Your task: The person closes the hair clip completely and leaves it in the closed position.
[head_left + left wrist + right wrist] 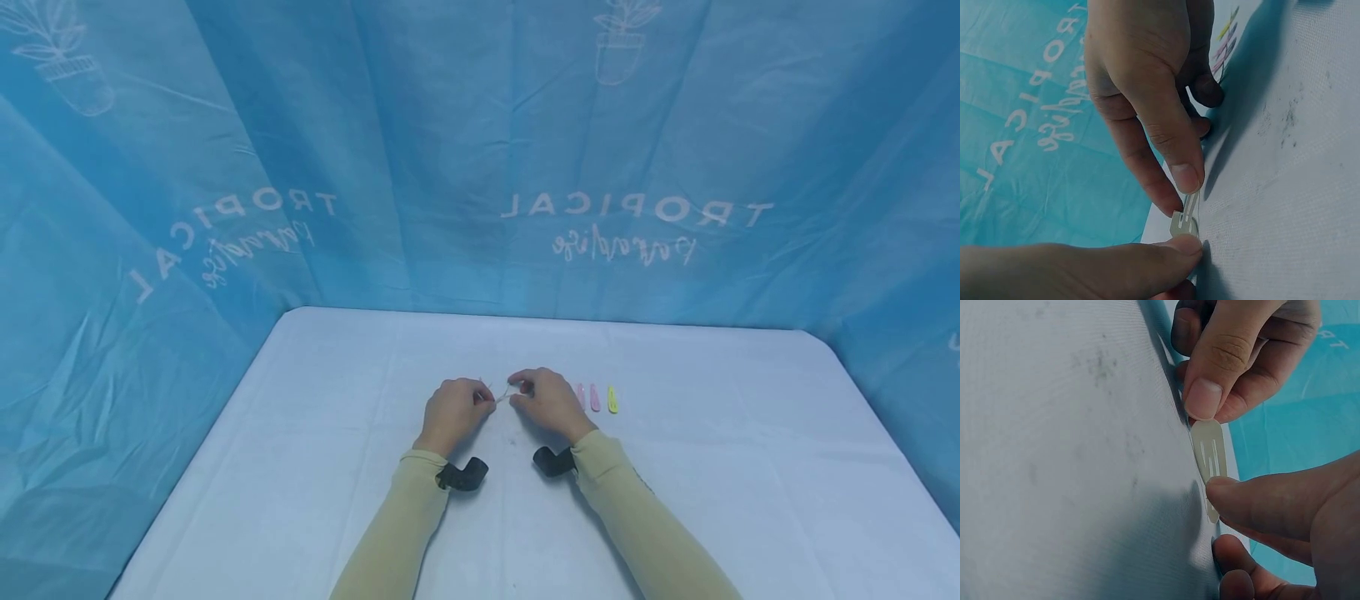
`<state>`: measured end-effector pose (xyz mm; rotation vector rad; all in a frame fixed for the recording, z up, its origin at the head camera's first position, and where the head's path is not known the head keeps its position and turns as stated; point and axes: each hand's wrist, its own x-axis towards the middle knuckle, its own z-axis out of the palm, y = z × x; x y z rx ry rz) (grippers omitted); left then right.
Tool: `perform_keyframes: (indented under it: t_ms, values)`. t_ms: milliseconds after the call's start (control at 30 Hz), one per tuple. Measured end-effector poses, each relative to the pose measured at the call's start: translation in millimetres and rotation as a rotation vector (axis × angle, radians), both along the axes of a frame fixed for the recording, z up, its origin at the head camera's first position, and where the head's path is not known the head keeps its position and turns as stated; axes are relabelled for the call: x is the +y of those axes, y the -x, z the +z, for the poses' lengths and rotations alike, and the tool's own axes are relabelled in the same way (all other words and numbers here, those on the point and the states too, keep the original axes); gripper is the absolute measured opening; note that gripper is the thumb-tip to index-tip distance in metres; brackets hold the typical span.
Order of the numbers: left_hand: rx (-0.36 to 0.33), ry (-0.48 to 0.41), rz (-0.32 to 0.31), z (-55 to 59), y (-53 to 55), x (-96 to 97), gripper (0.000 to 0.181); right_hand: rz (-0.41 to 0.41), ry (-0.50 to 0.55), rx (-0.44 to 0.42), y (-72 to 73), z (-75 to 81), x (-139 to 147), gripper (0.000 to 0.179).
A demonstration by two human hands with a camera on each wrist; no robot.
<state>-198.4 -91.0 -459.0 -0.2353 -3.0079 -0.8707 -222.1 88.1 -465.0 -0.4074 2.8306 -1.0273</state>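
A pale cream snap hair clip (1211, 447) with long slots is held between my two hands, low over the white table. My left hand (453, 412) pinches its broad rounded end between thumb and forefinger. From the other side my right hand (551, 404) grips the narrow end, with the thumb (1222, 490) lying across it. In the left wrist view the clip (1184, 222) shows its slots between the two thumbs; the left fingers are partly hidden under it.
Right of my right hand lie a pink hair clip (595, 397), a second pink clip (580, 395) partly behind the hand, and a yellow clip (612, 400). Small dark marks dot the white tablecloth (1291, 119). A blue printed curtain (465, 167) hangs beyond the table's back edge.
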Motion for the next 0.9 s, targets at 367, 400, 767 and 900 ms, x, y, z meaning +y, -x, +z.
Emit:
perform_keyframes:
  t_ms: [367,400,767,900]
  values:
    - [-0.001,-0.005,0.001,1.7,0.4,0.9,0.008,-0.014,0.015,-0.020,-0.6,-0.5,1.6,0.027]
    - [-0.002,-0.010,0.001,1.9,0.3,0.8,0.008,-0.017,0.021,-0.023,-1.0,-0.5,1.5,0.027]
    - [-0.011,-0.032,-0.001,3.5,-0.2,1.0,0.007,-0.035,0.057,0.007,-5.0,-1.8,2.7,0.026]
    - [-0.006,-0.030,0.001,4.1,-0.5,0.8,0.007,-0.044,0.062,0.017,-5.7,-2.8,2.8,0.026]
